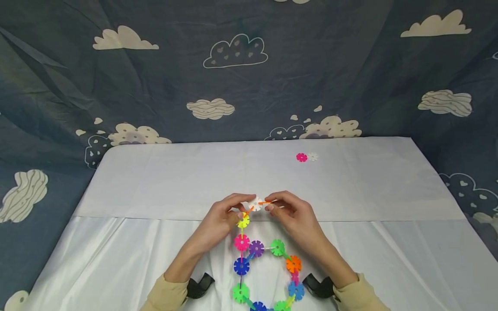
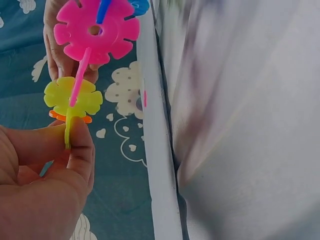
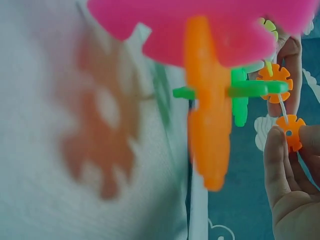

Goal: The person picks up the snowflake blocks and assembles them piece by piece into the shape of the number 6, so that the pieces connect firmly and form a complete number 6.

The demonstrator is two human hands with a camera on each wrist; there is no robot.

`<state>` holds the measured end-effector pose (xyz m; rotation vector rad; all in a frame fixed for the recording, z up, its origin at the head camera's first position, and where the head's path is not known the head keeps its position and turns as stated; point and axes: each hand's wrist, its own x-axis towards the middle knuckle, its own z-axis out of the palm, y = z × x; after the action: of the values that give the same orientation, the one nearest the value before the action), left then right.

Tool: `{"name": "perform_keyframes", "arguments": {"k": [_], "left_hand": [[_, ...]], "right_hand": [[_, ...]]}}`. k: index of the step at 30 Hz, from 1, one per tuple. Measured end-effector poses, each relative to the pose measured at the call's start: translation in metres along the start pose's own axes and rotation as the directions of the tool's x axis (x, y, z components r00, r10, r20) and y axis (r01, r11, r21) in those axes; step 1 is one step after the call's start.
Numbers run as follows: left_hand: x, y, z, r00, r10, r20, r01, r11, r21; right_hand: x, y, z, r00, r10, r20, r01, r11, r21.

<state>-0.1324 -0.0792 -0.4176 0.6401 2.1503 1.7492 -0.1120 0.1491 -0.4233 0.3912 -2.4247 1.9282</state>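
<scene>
A chain of coloured notched plastic discs rises from a ring of joined discs. Near its top, my left hand point(image 1: 221, 222) pinches a yellow disc point(image 2: 68, 135) between thumb and finger, its forefinger reaching the white disc point(image 1: 255, 204). An orange disc point(image 3: 275, 79) joins the yellow and white ones. On the white disc's other side, my right hand point(image 1: 293, 216) pinches a second orange disc point(image 3: 291, 132), which sits against the white disc's edge. Lower in the chain hangs a pink disc point(image 1: 241, 242). The right hand's other fingers are partly hidden in the head view.
A loose pink disc point(image 1: 301, 157) and a white one point(image 1: 313, 157) lie side by side toward the back of the white-covered table point(image 1: 175, 181). Black wrist straps point(image 1: 200, 286) show by both sleeves. Behind the table hangs a dark cloud-patterned cloth point(image 1: 163, 86). The ring's bottom is cut off.
</scene>
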Motion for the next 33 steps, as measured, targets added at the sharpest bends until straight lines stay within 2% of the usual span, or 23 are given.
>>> {"name": "perform_keyframes", "arguments": {"k": [8, 13, 21, 24, 30, 33], "left_hand": [[0.000, -0.003, -0.001, 1.000, -0.013, -0.024, 0.012, 0.999, -0.040], [0.001, -0.004, -0.002, 0.999, -0.028, -0.020, 0.026, 0.997, -0.079], [0.001, -0.005, -0.002, 0.998, -0.054, -0.022, 0.051, 0.991, -0.126], [0.001, -0.004, -0.002, 0.997, -0.073, -0.027, 0.069, 0.989, -0.129], [0.002, -0.005, -0.001, 0.991, -0.127, -0.052, 0.117, 0.979, -0.165], [0.003, -0.008, -0.001, 0.985, -0.160, -0.066, 0.144, 0.969, -0.201]], "right_hand": [[0.001, 0.007, 0.000, 1.000, 0.006, 0.016, -0.007, 0.998, 0.064], [0.001, 0.006, 0.000, 1.000, 0.003, 0.027, -0.005, 0.995, 0.095], [0.001, 0.005, -0.001, 0.998, 0.044, 0.049, -0.047, 0.997, 0.066], [0.001, 0.005, -0.007, 0.998, 0.055, 0.027, -0.056, 0.998, 0.042], [0.010, 0.012, -0.029, 0.997, 0.035, -0.072, -0.035, 0.999, 0.000], [0.018, 0.020, -0.042, 0.993, 0.068, -0.095, -0.069, 0.997, -0.016]]}}
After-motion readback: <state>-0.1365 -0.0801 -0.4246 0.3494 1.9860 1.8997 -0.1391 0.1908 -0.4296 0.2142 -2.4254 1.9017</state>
